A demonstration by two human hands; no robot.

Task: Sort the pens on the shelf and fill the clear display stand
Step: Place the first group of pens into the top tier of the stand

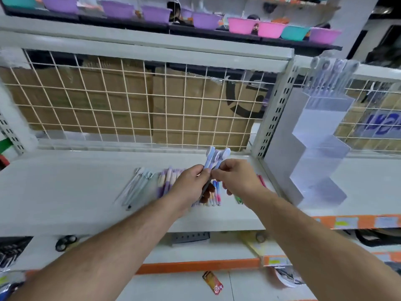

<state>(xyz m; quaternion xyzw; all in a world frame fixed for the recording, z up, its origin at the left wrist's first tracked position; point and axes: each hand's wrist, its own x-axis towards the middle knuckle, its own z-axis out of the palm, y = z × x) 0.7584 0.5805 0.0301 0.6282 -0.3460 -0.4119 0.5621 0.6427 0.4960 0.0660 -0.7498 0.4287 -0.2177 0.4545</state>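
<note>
Pinched together by left hand (191, 183) and right hand (236, 177): blue pens (213, 159), long axis upright, round tops away from wrists. Clear display stand (321, 148) right of and above right hand, the nearer of the 2. Loose pens (171, 181) beneath.

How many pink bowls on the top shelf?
2. One pink bowl sits right of a purple bowl; the other is beside it, just left of a teal bowl. More may lie outside the frame.

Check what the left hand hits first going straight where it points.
Likely the right hand: the left hand points toward it, nearly touching it at the blue pens both hold. Depth unclear.
</note>
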